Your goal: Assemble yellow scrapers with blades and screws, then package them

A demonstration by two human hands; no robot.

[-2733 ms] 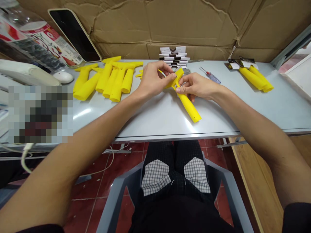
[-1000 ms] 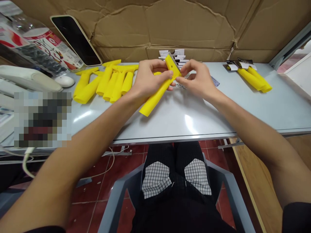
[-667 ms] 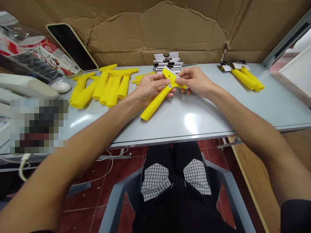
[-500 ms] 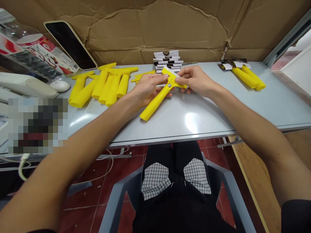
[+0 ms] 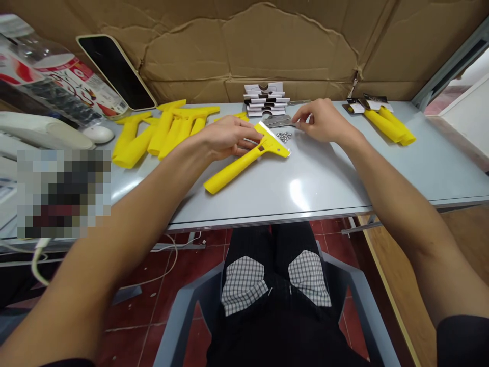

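Note:
My left hand point(image 5: 233, 136) is closed on the head of a yellow plastic scraper point(image 5: 239, 165), its fingers partly behind it. The scraper's handle slants toward the table's front edge, and a pale strip runs along its head's far edge. Just beyond that head lies a small heap of screws point(image 5: 284, 136). My right hand point(image 5: 320, 121) is at the thin grey metal plates point(image 5: 278, 121) behind the screws, with thumb and fingertips pinched on the end of one plate.
Several yellow scrapers point(image 5: 164, 132) lie at the left. White card packets point(image 5: 266, 99) are stacked by the cardboard point(image 5: 294, 46). Two carded scrapers point(image 5: 389, 125) lie at the right. A phone point(image 5: 116, 71) leans beside a bottle point(image 5: 64, 76) and a white mouse point(image 5: 98, 133).
My right hand has left the scraper and moved up and right to the metal plates. The scraper has swung flatter in my left hand, and the screws show now.

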